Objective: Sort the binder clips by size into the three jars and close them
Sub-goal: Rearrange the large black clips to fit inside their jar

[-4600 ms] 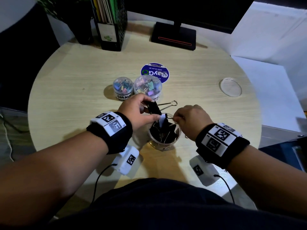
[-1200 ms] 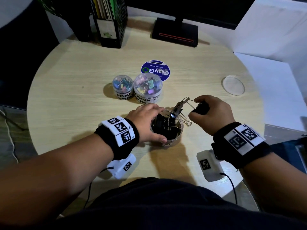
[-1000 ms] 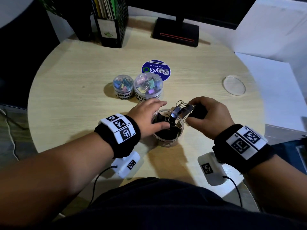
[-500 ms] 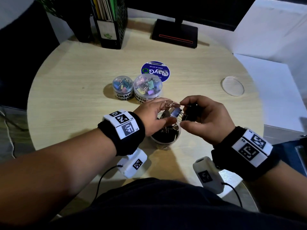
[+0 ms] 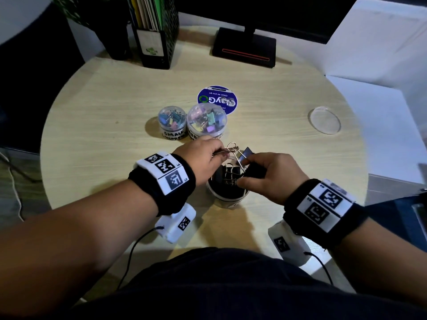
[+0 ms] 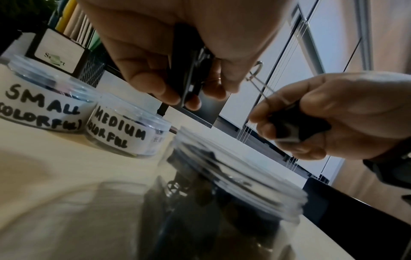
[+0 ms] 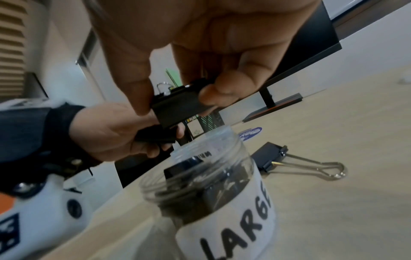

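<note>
The open jar labelled LARGE (image 5: 227,192) (image 7: 224,198) stands near the table's front edge with several black binder clips inside. Both hands hover just above its mouth. My left hand (image 5: 217,155) grips one black clip (image 6: 189,86) (image 7: 155,136). My right hand (image 5: 245,174) pinches a second black clip (image 7: 180,107) (image 6: 295,126) between thumb and fingers. Wire handles (image 5: 232,147) stick up between the hands. Another black clip (image 7: 273,158) lies on the table beside the jar. The SMALL jar (image 5: 172,122) and MEDIUM jar (image 5: 206,122), both lidded and holding colourful clips, stand behind.
A clear lid (image 5: 324,120) lies at the table's right side. A round blue disc (image 5: 217,100) lies behind the two lidded jars. A black file holder (image 5: 154,31) and a monitor stand (image 5: 245,49) sit at the back edge.
My left hand let go of the large jar's side and rose to the clip's handles. My right hand carried its clip from right of the jar to above its mouth.
</note>
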Motion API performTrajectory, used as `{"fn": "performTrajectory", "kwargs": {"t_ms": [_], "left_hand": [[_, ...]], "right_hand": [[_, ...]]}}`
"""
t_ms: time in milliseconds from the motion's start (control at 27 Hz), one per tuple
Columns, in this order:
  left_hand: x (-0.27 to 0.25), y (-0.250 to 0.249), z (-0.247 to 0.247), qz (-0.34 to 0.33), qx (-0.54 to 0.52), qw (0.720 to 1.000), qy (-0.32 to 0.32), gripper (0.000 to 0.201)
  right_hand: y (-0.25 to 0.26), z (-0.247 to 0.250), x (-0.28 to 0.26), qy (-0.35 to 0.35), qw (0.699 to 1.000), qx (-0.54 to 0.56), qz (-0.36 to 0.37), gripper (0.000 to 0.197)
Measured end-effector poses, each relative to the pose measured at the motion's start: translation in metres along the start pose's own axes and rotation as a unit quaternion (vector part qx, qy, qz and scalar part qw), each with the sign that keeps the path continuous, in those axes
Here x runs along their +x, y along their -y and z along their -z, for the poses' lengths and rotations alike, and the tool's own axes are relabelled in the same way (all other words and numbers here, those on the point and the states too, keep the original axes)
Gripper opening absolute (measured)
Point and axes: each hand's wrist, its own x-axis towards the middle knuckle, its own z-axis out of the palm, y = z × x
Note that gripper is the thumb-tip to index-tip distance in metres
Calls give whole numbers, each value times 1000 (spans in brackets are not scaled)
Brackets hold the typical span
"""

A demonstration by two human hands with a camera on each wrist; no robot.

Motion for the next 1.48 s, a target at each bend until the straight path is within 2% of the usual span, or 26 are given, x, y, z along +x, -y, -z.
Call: {"fn": "performTrajectory", "kwargs": {"t_ms": [148,223,334,445,519,593,668,816,927,1150,1261,1335,1483], "left_hand": [[-3,-2,2,12,-10,1000,22,22],[-3,-1,2,41,-64,996,37,29],[-4,1,5,84,-142,986,35,32],[0,2,11,87,-88,992,33,25],[1,2,14,85,-26,995,41,22],[2,3,15,85,-2,995,47,19],[2,4,13,84,7,995,54,12],[0,8,6,91,-20,994,62,15],[-1,10,1,102,-55,992,49,16],[-6,11,-3,121,-75,989,31,16],[-6,10,-2,120,-75,989,33,15],[-6,9,-2,122,-67,990,31,13],[-6,9,0,129,-67,989,41,22]], "right_hand": [[1,-7,3,37,997,-69,8,46],[0,-8,2,43,990,-132,26,46],[-4,-10,2,50,977,-200,51,36],[-10,-10,5,49,989,-142,11,29],[-11,-10,9,28,998,-35,-40,20],[-8,-11,12,5,994,79,-80,18],[-6,-12,13,12,990,97,-98,20],[-5,-15,14,33,998,-31,-50,20],[-3,-18,16,42,990,-127,-46,18],[3,-17,23,41,982,-174,-61,20],[4,-21,23,47,973,-223,-27,15],[1,-30,21,65,964,-257,7,19],[-5,-30,23,61,973,-222,9,21]]}}
